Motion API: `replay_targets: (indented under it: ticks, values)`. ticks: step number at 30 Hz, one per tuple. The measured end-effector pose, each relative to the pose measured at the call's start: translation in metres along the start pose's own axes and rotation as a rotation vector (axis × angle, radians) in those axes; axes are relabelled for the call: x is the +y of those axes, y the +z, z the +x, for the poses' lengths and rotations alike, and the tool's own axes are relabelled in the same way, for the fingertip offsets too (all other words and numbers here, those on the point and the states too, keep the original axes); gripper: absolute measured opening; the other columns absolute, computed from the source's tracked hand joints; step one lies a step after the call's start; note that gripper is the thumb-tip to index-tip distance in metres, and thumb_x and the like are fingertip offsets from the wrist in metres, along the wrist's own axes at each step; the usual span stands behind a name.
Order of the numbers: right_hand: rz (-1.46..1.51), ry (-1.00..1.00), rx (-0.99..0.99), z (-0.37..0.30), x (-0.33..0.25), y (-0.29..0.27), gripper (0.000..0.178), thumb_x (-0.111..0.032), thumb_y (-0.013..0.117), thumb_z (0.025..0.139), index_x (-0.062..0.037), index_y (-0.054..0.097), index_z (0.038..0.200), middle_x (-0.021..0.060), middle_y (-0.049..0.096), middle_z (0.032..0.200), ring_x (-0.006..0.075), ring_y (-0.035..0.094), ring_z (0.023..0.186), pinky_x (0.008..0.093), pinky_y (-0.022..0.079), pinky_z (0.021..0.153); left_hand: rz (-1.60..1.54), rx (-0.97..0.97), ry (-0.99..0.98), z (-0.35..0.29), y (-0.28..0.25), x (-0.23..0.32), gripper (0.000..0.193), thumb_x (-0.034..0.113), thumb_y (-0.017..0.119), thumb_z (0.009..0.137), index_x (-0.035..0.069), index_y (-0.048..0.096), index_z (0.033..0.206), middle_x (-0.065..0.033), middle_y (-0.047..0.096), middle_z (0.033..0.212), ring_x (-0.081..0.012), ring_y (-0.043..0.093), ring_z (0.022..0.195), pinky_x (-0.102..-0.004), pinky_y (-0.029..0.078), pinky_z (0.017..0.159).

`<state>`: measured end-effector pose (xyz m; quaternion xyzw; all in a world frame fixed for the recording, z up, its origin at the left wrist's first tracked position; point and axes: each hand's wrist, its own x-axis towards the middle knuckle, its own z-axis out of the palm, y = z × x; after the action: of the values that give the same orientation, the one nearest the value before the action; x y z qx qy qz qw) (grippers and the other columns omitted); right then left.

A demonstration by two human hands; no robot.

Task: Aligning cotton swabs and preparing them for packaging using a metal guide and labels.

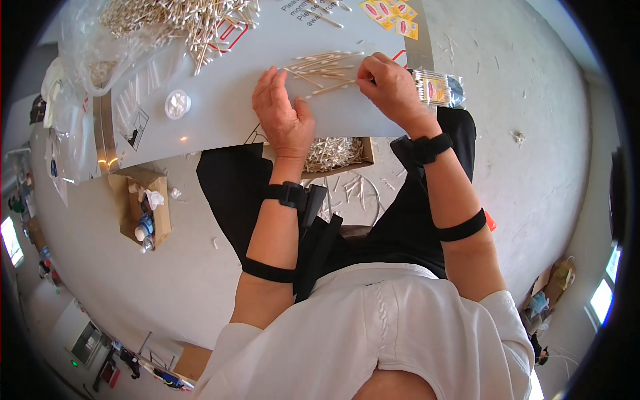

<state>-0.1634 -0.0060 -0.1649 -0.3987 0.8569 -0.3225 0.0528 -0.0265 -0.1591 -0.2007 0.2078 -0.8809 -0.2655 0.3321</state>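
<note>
On the grey tabletop, a loose bunch of cotton swabs point(323, 65) lies between my two hands. My left hand point(283, 113) rests at the left side of the bunch, fingers stretched out and thumb apart, holding nothing that I can see. To the right, my right hand point(393, 90) is closed in a pinch. A single cotton swab point(331, 89) runs from its fingertips toward my left thumb. Just beyond the right wrist sits a clear packet of cotton swabs point(433, 88) with a yellow label, at the table's right edge.
A big heap of cotton swabs point(180, 20) spills from a clear plastic bag point(87, 50) at the far left. Nearer stands a small round white tub point(177, 105). Yellow labels point(393, 15) lie at the back right. Below the table edge is a swab-filled cardboard box point(367, 152).
</note>
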Motion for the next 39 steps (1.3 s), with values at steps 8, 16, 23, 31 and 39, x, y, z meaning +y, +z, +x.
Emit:
replay_targets:
  ticks: [8, 16, 23, 31, 39]
  values:
    - [0.329, 0.046, 0.058, -0.008, -0.012, -0.026, 0.010, -0.002, 0.066, 0.078, 0.0001, 0.057, 0.082, 0.0123, 0.059, 0.076, 0.0291, 0.060, 0.067, 0.0341, 0.049, 0.061, 0.031, -0.006, 0.006, 0.002, 0.000, 0.000, 0.050, -0.004, 0.055, 0.070, 0.001, 0.054, 0.119, -0.0178, 0.054, 0.128, -0.0358, 0.047, 0.123, -0.0463, 0.032, 0.107]
    - [0.213, 0.038, -0.224, -0.042, -0.026, -0.015, 0.020, -0.009, 0.072, 0.075, -0.0029, 0.059, 0.089, 0.0127, 0.061, 0.082, 0.0326, 0.062, 0.077, 0.0410, 0.049, 0.067, -0.027, -0.002, -0.060, 0.007, -0.004, -0.002, 0.047, -0.009, 0.060, 0.071, 0.010, 0.061, 0.114, -0.0180, 0.046, 0.135, -0.0393, 0.042, 0.126, -0.0483, 0.034, 0.105]
    - [0.168, 0.023, 0.159, -0.020, -0.029, 0.014, 0.020, -0.008, 0.072, 0.072, -0.0071, 0.065, 0.090, 0.0095, 0.058, 0.086, 0.0299, 0.061, 0.082, 0.0390, 0.051, 0.069, 0.134, -0.129, 0.032, 0.028, -0.014, -0.013, 0.029, 0.001, 0.073, 0.071, 0.012, 0.068, 0.097, -0.0134, 0.049, 0.128, -0.0352, 0.041, 0.124, -0.0455, 0.035, 0.103]
    - [0.050, -0.051, 0.170, -0.014, -0.022, 0.029, 0.012, -0.009, 0.072, 0.072, -0.0090, 0.065, 0.081, 0.0072, 0.056, 0.085, 0.0280, 0.061, 0.083, 0.0387, 0.052, 0.069, 0.116, -0.215, 0.139, 0.026, -0.019, -0.004, 0.021, -0.002, 0.072, 0.068, 0.009, 0.066, 0.084, -0.0081, 0.052, 0.125, -0.0337, 0.042, 0.124, -0.0462, 0.035, 0.103]
    - [0.216, 0.055, 0.293, -0.020, -0.019, 0.027, 0.018, -0.003, 0.071, 0.070, -0.0078, 0.066, 0.087, 0.0077, 0.057, 0.087, 0.0264, 0.060, 0.077, 0.0352, 0.051, 0.067, 0.233, -0.352, 0.230, 0.024, 0.002, 0.029, 0.069, 0.027, 0.069, 0.081, 0.005, 0.040, 0.139, -0.0164, 0.033, 0.151, -0.0381, 0.025, 0.141, -0.0559, 0.020, 0.112]
